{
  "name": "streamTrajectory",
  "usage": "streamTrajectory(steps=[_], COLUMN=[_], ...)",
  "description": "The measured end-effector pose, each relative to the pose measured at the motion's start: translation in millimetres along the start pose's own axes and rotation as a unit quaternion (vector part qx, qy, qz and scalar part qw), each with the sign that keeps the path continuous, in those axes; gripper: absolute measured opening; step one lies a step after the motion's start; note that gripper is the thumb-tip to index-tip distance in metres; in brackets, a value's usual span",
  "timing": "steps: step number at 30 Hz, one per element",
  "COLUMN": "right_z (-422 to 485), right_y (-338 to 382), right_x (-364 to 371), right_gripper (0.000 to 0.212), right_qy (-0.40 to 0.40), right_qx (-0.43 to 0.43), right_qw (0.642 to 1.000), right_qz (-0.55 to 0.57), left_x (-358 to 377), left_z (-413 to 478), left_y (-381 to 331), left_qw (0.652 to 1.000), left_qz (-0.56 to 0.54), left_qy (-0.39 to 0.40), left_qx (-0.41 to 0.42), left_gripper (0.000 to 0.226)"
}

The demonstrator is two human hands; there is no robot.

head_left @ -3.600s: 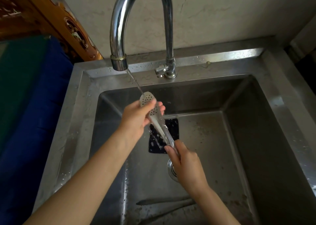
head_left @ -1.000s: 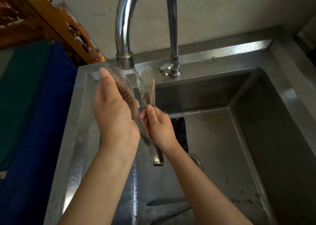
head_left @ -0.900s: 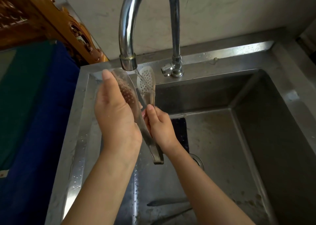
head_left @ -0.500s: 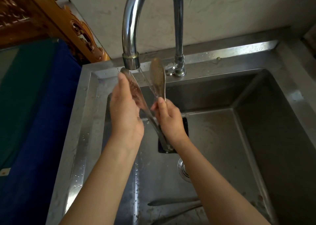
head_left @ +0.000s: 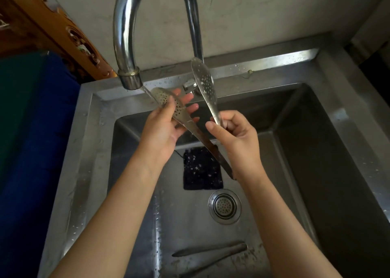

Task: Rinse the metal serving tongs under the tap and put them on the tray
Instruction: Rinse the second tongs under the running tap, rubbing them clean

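Note:
The metal serving tongs (head_left: pixel 205 83) have two perforated spoon-shaped blades, spread wide apart, with the hinge end pointing down toward the sink floor. My left hand (head_left: pixel 162 128) holds the left blade (head_left: pixel 168 102), thumb on top and fingers underneath, right under the tap spout (head_left: pixel 129 80), where a thin stream of water hits it. My right hand (head_left: pixel 236 136) pinches the stem of the right blade, which points up beside the tap's pipe. No tray is in view.
The steel sink (head_left: pixel 295 151) holds a round drain strainer (head_left: pixel 224 206), a dark square pad (head_left: pixel 202 168) and another metal utensil (head_left: pixel 211 252) lying on the floor near me. A blue surface (head_left: pixel 31 151) and carved wooden furniture (head_left: pixel 63 30) stand to the left.
The tongs' blades have spread further apart. My left hand turned palm-up under the left blade, and my right hand moved right with the other blade.

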State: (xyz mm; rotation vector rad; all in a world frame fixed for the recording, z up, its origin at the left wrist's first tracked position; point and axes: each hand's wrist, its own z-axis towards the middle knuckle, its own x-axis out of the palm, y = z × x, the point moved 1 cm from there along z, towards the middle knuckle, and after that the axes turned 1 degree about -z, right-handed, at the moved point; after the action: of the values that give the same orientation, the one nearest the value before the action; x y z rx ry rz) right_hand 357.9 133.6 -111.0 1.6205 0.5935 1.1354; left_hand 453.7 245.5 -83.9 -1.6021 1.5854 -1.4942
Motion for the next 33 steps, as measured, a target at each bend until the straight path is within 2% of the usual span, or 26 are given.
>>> streamTrajectory(steps=[4, 8, 16, 20, 23, 28, 33], right_z=[-0.8, 5.7, 33.7, 44.4, 50.3, 60.7, 57.5], right_y=[1.6, -1.1, -26.0, -34.3, -34.4, -26.8, -18.4], right_x=[-4.7, -0.5, 23.6, 39.1, 49.1, 57.8, 48.7], right_gripper=[0.011, 0.01, 0.01, 0.009, 0.008, 0.014, 0.012], right_qy=[-0.002, 0.009, 0.02, 0.049, 0.063, 0.059, 0.023], right_qx=[0.001, 0.02, 0.068, 0.079, 0.084, 0.07, 0.061], right_qw=[1.0, 1.0, 0.995, 0.992, 0.99, 0.988, 0.993], right_qz=[0.0, 0.011, 0.063, 0.085, 0.098, 0.127, 0.099], left_x=[7.8, 7.6, 2.2, -2.5, -8.5, -8.6, -0.4], left_z=[0.3, 1.2, -14.4, -22.3, -25.1, -24.8, -30.2], left_y=[-2.6, -11.1, -38.7, -48.0, -51.9, -57.0, -54.0], left_qw=[1.0, 1.0, 0.985, 0.975, 0.97, 0.971, 0.974], left_qz=[-0.012, -0.014, 0.102, 0.097, 0.093, 0.065, 0.036], left_qy=[0.018, -0.003, -0.091, -0.142, -0.153, -0.15, -0.134], left_qx=[-0.021, -0.026, 0.107, 0.142, 0.165, 0.174, 0.18], left_gripper=[0.038, 0.041, 0.028, 0.022, 0.023, 0.042, 0.037])
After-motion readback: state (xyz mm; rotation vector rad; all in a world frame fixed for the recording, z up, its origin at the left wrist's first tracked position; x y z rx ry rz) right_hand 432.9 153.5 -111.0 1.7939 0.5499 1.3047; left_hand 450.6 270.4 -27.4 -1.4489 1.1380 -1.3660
